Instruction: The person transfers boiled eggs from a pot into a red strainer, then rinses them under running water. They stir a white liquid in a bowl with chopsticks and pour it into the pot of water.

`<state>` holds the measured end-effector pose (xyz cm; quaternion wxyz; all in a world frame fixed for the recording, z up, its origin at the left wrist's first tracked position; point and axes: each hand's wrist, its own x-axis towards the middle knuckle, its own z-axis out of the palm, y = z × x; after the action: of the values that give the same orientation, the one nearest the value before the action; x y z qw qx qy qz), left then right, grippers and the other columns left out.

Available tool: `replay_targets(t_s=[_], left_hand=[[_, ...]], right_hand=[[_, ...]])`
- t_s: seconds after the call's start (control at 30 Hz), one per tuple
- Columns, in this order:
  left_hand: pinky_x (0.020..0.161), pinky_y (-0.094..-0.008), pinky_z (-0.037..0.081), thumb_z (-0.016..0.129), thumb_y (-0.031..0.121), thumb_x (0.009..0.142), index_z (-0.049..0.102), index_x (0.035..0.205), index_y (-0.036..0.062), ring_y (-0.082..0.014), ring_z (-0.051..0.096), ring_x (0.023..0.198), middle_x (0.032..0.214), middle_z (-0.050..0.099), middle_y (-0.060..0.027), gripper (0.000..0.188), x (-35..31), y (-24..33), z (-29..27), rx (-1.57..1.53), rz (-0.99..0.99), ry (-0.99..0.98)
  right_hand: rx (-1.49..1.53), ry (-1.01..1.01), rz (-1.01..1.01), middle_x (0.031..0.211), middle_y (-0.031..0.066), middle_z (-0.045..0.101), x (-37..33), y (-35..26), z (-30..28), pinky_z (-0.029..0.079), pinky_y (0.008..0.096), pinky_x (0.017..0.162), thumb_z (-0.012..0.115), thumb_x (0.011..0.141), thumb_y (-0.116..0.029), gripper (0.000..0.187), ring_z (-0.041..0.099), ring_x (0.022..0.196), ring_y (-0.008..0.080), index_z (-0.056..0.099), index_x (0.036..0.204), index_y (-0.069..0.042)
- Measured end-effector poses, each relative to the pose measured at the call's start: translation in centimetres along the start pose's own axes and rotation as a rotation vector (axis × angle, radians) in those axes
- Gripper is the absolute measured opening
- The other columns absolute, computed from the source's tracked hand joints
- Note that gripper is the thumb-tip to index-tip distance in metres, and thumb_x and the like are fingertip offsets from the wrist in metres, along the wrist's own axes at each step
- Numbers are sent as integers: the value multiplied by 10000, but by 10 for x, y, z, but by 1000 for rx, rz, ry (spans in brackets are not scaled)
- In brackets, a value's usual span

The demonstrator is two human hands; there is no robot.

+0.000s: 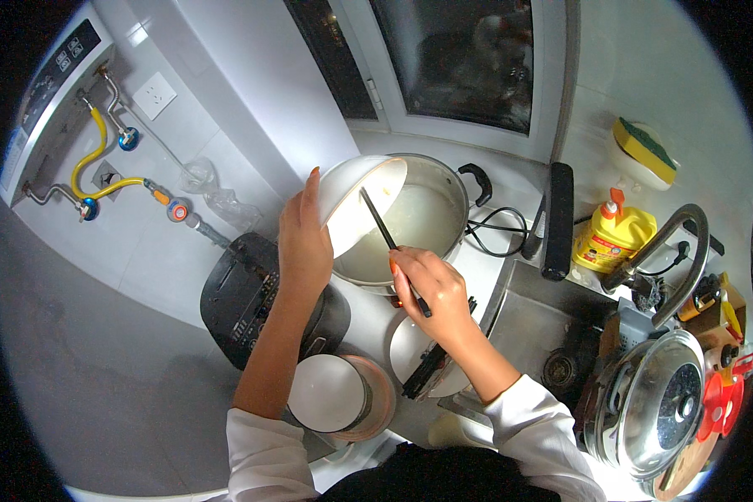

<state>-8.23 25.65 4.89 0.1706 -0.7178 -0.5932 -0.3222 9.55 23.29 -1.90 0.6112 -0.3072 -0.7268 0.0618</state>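
My left hand (305, 247) grips a white bowl (341, 191) by its outer side and holds it tilted on edge, its opening turned to the right, over a large metal pot (455, 180). Cloudy, pale liquid (406, 230) shows inside the pot. My right hand (433, 289) is closed round black chopsticks (378, 217); whether one or two, I cannot tell. Their far tip reaches into the bowl's mouth. Below my right hand, a bundle of dark chopsticks (428, 370) lies across a white plate (403, 351).
A black rice cooker (234, 293) stands left of the pot. Nearer me are stacked bowls (326, 393). To the right lie a steel sink (531, 309) with a curved tap (701, 251), a yellow detergent bottle (615, 238) and a steel pot lid (661, 402). A black cable (510, 251) runs behind the sink.
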Motion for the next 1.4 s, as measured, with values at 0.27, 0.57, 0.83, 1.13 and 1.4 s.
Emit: replay_targets(t_s=[0.27, 0.57, 0.83, 1.13, 1.4], left_hand=[[924, -431, 381, 507, -49, 799, 275, 1376, 69, -346, 482, 1052, 1145, 495, -193, 633, 0, -1, -2, 48, -38, -21], [917, -460, 368, 455, -71, 780, 314, 1365, 77, -386, 484, 1030, 1108, 502, -224, 619, -2, -3, 2, -4, -39, 15], [941, -449, 364, 487, -52, 792, 276, 1379, 92, -369, 470, 1071, 1163, 487, -203, 641, -1, 1, -2, 24, -30, -16], [925, -441, 374, 515, -52, 780, 252, 1389, 99, -356, 475, 1044, 1136, 483, -181, 680, -1, -9, 0, 60, -41, -27], [923, -445, 373, 520, -51, 774, 272, 1382, 91, -350, 478, 1044, 1130, 491, -176, 671, -3, -7, 6, 44, -19, -21]], right_hand=[[-21, -26, 56, 836, 115, 616, -14, -3, -8, 507, 325, 606, 637, 734, -14, 171, 625, 673, 247, 608, 902, 0], [-3, -48, 66, 820, 111, 609, -6, -10, -13, 507, 319, 597, 635, 742, -22, 159, 620, 664, 246, 604, 895, 5], [27, -51, 33, 868, 132, 627, 2, -9, -1, 514, 320, 627, 624, 739, 15, 177, 630, 717, 265, 609, 916, 9], [-16, -91, 127, 797, 122, 619, -11, -7, -19, 502, 329, 588, 621, 753, -9, 131, 615, 658, 259, 619, 884, 7], [8, -166, 136, 743, 112, 602, -9, -10, -28, 496, 339, 558, 612, 777, -48, 68, 600, 606, 259, 623, 829, -6]])
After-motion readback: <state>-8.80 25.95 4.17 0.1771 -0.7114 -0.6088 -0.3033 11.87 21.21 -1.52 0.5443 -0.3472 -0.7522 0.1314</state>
